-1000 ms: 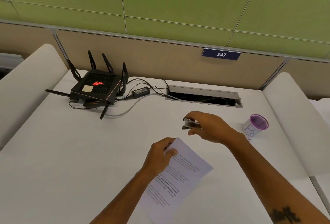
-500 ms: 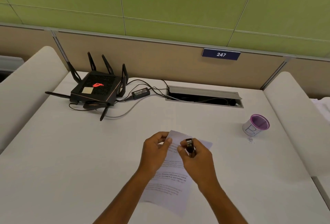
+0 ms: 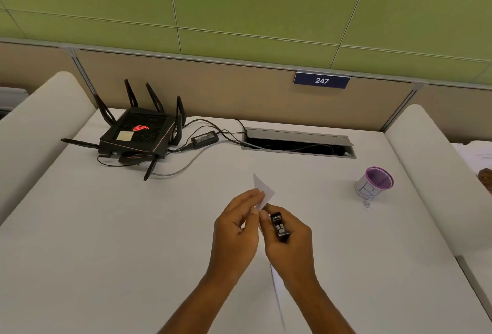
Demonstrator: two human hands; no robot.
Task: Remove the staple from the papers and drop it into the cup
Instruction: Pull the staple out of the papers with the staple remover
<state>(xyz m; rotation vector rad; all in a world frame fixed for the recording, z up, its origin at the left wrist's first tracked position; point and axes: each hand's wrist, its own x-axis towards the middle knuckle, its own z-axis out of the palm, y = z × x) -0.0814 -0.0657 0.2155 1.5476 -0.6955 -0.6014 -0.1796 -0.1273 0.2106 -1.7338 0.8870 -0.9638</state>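
My left hand (image 3: 235, 223) pinches the white papers (image 3: 262, 190) near their top corner and holds them lifted, turned almost edge-on to the camera. My right hand (image 3: 290, 243) grips a small black and metal staple remover (image 3: 279, 226), its jaws pointing up at the papers just beside my left fingertips. The staple itself is too small to see. A white cup with a purple rim (image 3: 374, 182) stands on the desk far to the right, about an arm's reach from both hands.
On the white desk (image 3: 106, 227), a black router with antennas (image 3: 138, 134) and its power brick and cables (image 3: 205, 138) sit at the back left. A cable slot (image 3: 298, 143) lies at the back centre. Padded dividers flank both sides.
The papers went from lying on the desk to lifted and turned edge-on in my left hand. My right hand brought the staple remover from the desk's middle to the papers' corner.
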